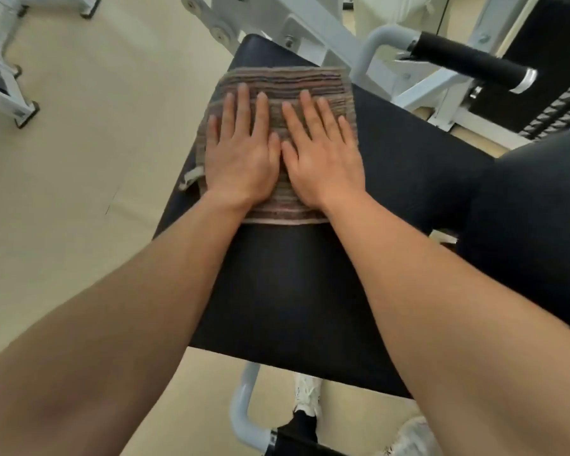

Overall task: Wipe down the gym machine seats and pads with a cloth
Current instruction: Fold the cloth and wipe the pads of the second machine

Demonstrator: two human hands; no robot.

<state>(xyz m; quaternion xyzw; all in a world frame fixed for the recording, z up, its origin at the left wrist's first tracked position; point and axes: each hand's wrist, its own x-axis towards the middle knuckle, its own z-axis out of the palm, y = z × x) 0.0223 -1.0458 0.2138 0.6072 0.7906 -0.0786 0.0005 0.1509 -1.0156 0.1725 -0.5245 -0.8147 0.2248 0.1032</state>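
Note:
A folded striped brown cloth lies flat on the far half of a long black padded seat. My left hand presses down on the cloth's left part with straight fingers. Beside it, thumbs nearly touching, my right hand presses flat on the cloth's right part. A small white tag sticks out from the cloth's left edge. The near half of the pad is bare.
A second black pad sits to the right. A black foam handle on the white machine frame lies at the upper right. A grey tube and my white shoes are below. Beige floor spreads left.

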